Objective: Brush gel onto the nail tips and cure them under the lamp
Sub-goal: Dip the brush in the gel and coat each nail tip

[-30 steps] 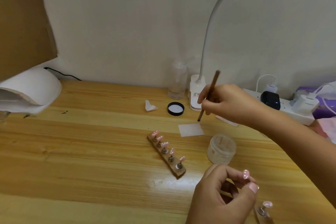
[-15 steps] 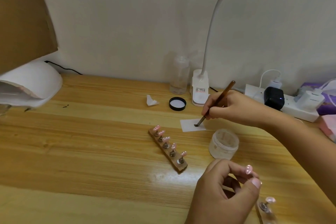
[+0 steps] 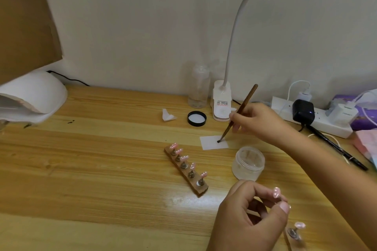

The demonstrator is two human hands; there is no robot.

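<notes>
Risk: the brush (image 3: 240, 109) tip touched the paper square (image 3: 208, 142); an overloaded tip would likely flood the nail tip (image 3: 276, 192).
Nail tip: pink, glossy, white-dotted.
Location: front of the counter (image 3: 91, 169), near the jar (image 3: 250, 164).
Left hand (image 3: 248, 218): pinched the nail tip.
Right hand (image 3: 257, 120): clamped on the brush.
Curing lamp (image 3: 36, 93): far left, well apart.

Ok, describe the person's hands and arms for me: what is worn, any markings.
Both are bare. The right hand and right forearm show no sleeve, watch, ring or bracelet. The left hand, seen only to the wrist, also carries no ring or band. Its thumbnail is short and rounded; whether it is polished cannot be told.
</notes>
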